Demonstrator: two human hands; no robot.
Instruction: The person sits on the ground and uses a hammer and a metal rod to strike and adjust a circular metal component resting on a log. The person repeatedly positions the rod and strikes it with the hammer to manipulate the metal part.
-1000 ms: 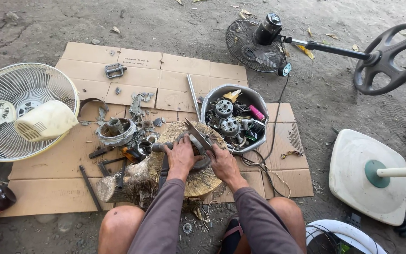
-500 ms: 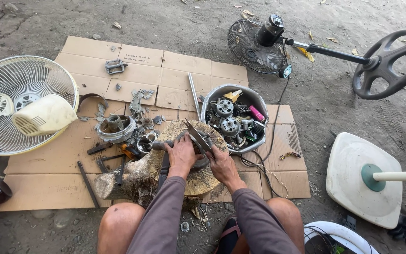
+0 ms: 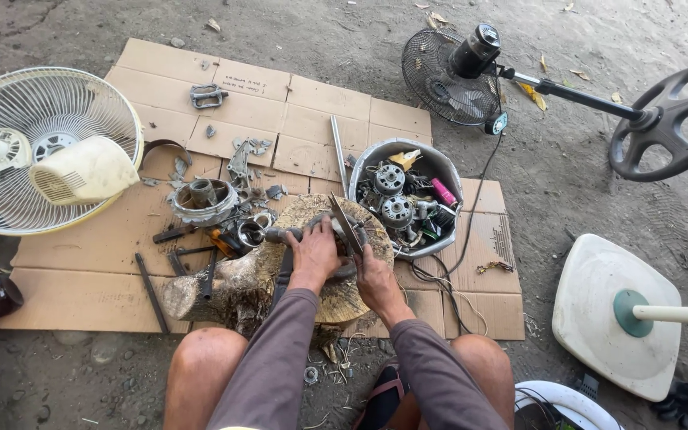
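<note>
— Hands first: where are they?

— Both sit on top of a wooden stump (image 3: 336,291) that stands on flattened cardboard (image 3: 89,287) between the person's bare knees. The left hand (image 3: 313,253) lies palm down, fingers curled together over a dark metal part (image 3: 336,243) at the stump's middle. The right hand (image 3: 372,275) is just beside it, fingers bent and pressed against the same part from the near side.

— Is either one pinching something?

— The left grips the part from above; a grey handle (image 3: 278,234) sticks out to its left, and a thin metal blade (image 3: 345,224) slants up past the fingertips. Whether the right hand closes around anything or only braces the part, I cannot tell; its fingertips are hidden.

— What lies around the stump?

— Left of it, a round metal motor housing (image 3: 203,202), small rings and dark tools lie scattered on the cardboard. Just to the right stands a dented metal basin (image 3: 440,169) filled with motor cores and small coloured pieces. Far left is a white fan guard (image 3: 9,199) with a cream motor cover (image 3: 81,170) resting in it. Upper right, well apart on the ground, lies a black stand fan (image 3: 455,76) with its round base (image 3: 662,123); a white fan base (image 3: 599,318) lies lower right.
</note>
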